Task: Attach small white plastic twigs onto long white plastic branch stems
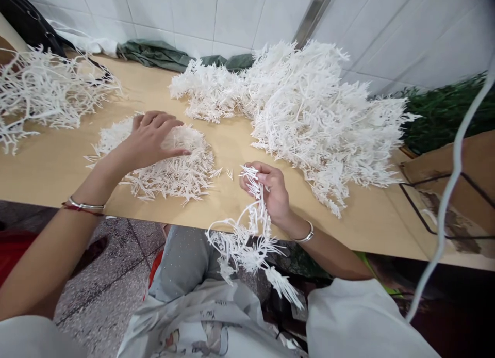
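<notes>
My left hand (152, 139) rests over a pile of small white sprigs (170, 167), its fingers spread and nothing gripped. Near the table's front edge, my right hand (268, 188) pinches a white branching plastic stem (253, 252), whose feathery tips hang down past the edge above my lap. Two loose sprigs (230, 174) lie on the table between my hands. A large heap of white branches (301, 100) spreads behind and to the right of my right hand.
Bare white stems (50, 90) lie tangled at the far left of the brown table (367, 224). Dark green cloth (154, 53) runs along the tiled wall. Green foliage (444, 113) and a cardboard box (474, 167) are at the right, with a pale cable (456, 162) hanging in front.
</notes>
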Demonstrator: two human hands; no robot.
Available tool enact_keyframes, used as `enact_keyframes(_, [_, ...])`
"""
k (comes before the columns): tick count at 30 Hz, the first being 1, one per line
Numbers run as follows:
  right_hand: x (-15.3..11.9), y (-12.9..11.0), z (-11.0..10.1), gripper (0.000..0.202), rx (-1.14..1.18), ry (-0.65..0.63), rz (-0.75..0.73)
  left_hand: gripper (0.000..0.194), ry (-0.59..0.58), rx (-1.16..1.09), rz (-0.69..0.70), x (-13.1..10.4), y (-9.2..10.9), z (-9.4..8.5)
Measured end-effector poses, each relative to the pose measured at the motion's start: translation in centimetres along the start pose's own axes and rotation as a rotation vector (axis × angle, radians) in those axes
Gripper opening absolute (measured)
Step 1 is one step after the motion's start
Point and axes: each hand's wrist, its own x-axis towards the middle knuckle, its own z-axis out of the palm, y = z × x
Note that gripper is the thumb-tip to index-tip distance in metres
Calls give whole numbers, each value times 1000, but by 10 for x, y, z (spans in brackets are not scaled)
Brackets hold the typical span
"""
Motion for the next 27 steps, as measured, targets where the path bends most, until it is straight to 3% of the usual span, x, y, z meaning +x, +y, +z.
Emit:
enact_keyframes(5, [-1,-1,0,22,-20,-7,-25,80,81,-98,-1,-7,-5,-10])
enact_keyframes(8, [-2,-2,0,22,-27,-10,-54,81,142,-84,50,-15,10,-12])
enact_keyframes(9, [-2,-3,0,22,-26,0,-65,82,135,-53,120,-19,19,-12])
enact_keyframes(12, [-4,-4,-1,22,-36,56,-116,78,-51,29,492,-29,54,-8])
enact_keyframes(14, [-6,-2,-2,22,-60,90,-167,67,-126,35,587,-32,73,-2])
enact_keyframes(17, [-11,3,-3,25,-108,89,-260,60,-140,52,617,-25,84,11])
enact_keyframes(21, [-18,7,-1,28,-146,-16,-408,55,-124,74,634,-8,76,28])
enact_keyframes(24, [-19,7,-1,27,-114,-36,-329,40,-97,61,627,-1,72,36])
enact_keyframes(27, [-15,5,-1,25,-93,25,-205,33,-90,82,605,0,76,39])
